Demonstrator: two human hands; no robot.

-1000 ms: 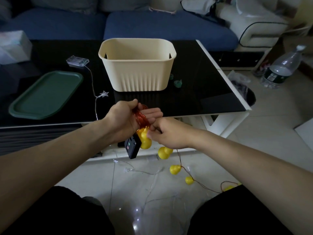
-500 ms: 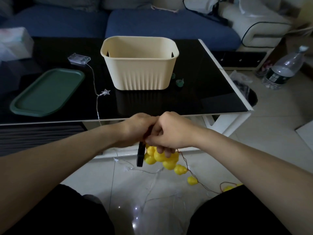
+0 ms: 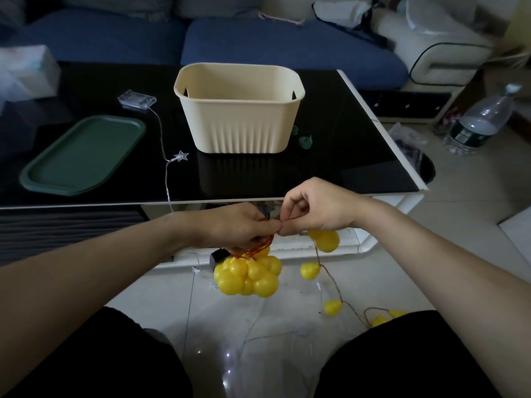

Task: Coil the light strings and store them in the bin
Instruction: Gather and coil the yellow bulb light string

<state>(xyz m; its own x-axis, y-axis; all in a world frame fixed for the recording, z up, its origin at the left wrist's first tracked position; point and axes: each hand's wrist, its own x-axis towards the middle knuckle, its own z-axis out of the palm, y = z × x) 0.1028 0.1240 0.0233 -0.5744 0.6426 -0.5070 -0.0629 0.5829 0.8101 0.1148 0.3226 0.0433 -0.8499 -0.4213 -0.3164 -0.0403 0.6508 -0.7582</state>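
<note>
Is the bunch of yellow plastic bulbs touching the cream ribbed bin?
Apart. The head view shows the yellow bulb bunch hanging below the left hand, off the table, clear of the bin.

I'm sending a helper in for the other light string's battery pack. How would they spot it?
Start at the black coffee table in front of the blue sofa. Left of the cream bin, beyond the green tray, lies the clear battery box. Unlike its neighbours it is see-through, and a thin wire runs from it to a star-shaped light.
</note>
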